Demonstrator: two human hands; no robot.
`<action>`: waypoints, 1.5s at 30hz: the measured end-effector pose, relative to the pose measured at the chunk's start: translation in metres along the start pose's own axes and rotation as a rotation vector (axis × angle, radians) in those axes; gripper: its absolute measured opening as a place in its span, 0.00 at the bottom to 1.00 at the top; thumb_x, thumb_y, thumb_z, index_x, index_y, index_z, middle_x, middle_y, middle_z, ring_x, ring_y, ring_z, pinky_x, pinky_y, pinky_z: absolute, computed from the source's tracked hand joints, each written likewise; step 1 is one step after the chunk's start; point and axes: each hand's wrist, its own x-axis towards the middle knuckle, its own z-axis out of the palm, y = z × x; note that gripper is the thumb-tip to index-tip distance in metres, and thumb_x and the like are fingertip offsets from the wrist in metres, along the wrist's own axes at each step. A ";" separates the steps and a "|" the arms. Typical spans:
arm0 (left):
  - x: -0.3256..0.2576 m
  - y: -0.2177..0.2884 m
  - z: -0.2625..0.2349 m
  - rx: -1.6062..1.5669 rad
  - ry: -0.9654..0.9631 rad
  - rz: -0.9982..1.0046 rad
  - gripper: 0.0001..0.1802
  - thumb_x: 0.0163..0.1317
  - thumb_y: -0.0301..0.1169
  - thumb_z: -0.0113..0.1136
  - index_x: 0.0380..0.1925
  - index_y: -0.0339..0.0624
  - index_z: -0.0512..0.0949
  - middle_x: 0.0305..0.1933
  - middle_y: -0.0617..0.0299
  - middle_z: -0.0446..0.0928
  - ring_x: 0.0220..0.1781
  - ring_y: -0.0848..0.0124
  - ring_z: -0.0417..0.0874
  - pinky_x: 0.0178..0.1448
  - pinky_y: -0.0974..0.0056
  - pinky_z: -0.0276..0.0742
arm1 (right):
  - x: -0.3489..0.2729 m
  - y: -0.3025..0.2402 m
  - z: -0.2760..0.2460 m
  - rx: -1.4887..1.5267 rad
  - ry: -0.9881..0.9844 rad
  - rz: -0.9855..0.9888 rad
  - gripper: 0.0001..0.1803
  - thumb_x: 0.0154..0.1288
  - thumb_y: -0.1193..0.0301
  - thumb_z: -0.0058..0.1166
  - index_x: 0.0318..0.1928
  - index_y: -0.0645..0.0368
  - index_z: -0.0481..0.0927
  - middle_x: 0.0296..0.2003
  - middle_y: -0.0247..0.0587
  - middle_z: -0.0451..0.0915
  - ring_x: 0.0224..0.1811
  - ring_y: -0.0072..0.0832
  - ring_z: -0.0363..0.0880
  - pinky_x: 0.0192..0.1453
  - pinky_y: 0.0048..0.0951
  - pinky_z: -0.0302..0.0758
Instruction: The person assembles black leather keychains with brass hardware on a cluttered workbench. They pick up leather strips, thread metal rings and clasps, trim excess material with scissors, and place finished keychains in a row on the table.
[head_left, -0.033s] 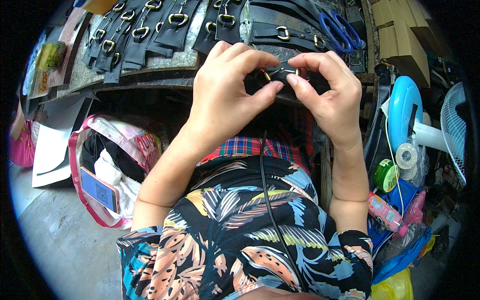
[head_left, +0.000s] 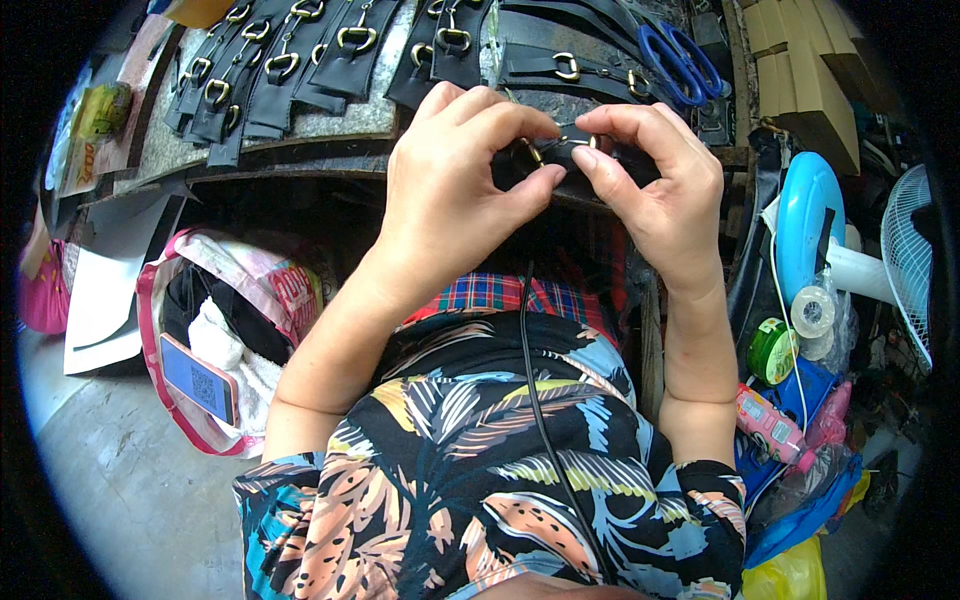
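Note:
Between my two hands is a black leather strap with a brass-coloured metal horsebit (head_left: 574, 141), just above the front edge of the workbench. My left hand (head_left: 460, 180) curls its thumb and fingers around the left end, near one metal ring. At the other end, the thumb and index finger of my right hand (head_left: 665, 180) pinch close to the second ring. Fingers hide part of the leather. Behind my hands, several black leather pieces with similar metal bits (head_left: 283, 65) lie in rows on the bench, and narrow black straps (head_left: 590, 72) lie to their right.
Blue-handled scissors (head_left: 683, 62) rest at the bench's back right. Cardboard boxes (head_left: 800, 70) stand beyond. A blue and white fan (head_left: 812, 225) and a green tape roll (head_left: 770, 350) are at right. On the left, a pink-edged bag (head_left: 150, 310) holds cloth and a phone (head_left: 198, 381).

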 end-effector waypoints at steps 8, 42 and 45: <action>0.003 -0.007 0.004 -0.002 0.052 0.003 0.11 0.52 0.23 0.73 0.37 0.38 0.86 0.39 0.58 0.84 0.44 0.63 0.83 0.52 0.62 0.77 | 0.003 0.006 -0.005 -0.118 -0.073 -0.115 0.14 0.55 0.67 0.73 0.42 0.54 0.85 0.33 0.35 0.85 0.36 0.36 0.82 0.42 0.37 0.76; 0.002 -0.010 0.002 -0.023 0.010 0.071 0.07 0.54 0.22 0.70 0.34 0.37 0.84 0.37 0.59 0.84 0.43 0.63 0.81 0.50 0.62 0.75 | -0.003 0.001 -0.015 0.703 -0.219 0.516 0.09 0.76 0.70 0.59 0.50 0.61 0.83 0.38 0.27 0.82 0.38 0.12 0.78 0.42 0.18 0.76; 0.002 -0.011 0.001 -0.048 0.008 0.083 0.08 0.54 0.21 0.69 0.35 0.37 0.83 0.37 0.60 0.84 0.43 0.63 0.81 0.50 0.62 0.75 | -0.001 -0.001 -0.012 0.427 -0.251 0.360 0.11 0.75 0.70 0.59 0.49 0.64 0.86 0.39 0.38 0.86 0.40 0.22 0.83 0.46 0.25 0.79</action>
